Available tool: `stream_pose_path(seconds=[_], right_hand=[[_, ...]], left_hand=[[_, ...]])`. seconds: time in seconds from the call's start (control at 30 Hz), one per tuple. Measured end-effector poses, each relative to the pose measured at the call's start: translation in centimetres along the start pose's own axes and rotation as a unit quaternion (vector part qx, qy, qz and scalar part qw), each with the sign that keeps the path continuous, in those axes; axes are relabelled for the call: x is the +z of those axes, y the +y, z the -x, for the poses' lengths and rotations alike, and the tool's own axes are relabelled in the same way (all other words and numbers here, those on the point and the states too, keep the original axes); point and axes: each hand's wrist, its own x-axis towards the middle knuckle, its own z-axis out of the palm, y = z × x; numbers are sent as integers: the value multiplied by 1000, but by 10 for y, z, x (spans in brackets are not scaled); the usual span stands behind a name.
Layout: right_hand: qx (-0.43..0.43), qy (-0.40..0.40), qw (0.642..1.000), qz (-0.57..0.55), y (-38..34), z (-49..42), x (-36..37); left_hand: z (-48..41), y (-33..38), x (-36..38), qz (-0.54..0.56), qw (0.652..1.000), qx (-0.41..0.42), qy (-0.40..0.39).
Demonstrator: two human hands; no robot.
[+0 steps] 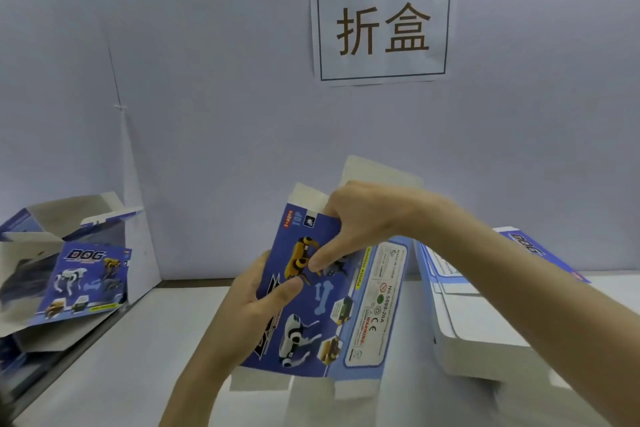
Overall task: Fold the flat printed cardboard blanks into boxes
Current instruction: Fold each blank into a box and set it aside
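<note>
The blue printed cardboard blank shows yellow and white robot dogs and a pale bone. Its light-blue side panel bears a white label with red warning text, and its flaps are plain off-white. The white paper sign has brown characters in a dark frame.

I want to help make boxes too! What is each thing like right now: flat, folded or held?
held blank: partly opened, end flaps unfolded, in both hands.
left hand: grips the blank's left edge, thumb on the print.
right hand: pinches the blank's top edge.
stack of blanks: flat, unfolded, piled at the right.
folded box: shaped up, flaps open, at the left.
sign: stuck on the wall.
</note>
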Motion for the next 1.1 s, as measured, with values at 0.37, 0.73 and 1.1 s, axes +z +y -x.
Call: stream_pose_path(seconds=[0.37, 0.73, 1.1], right_hand=[[-34, -193, 964, -179, -3, 13, -15], [-13, 288, 948, -131, 8, 46, 0], [97, 208, 750, -621, -1, 70, 104]], left_hand=[[10, -5, -8, 112, 952, -229, -170], [2, -19, 0, 164, 982, -89, 13], [-3, -16, 27, 147, 985, -64, 70]])
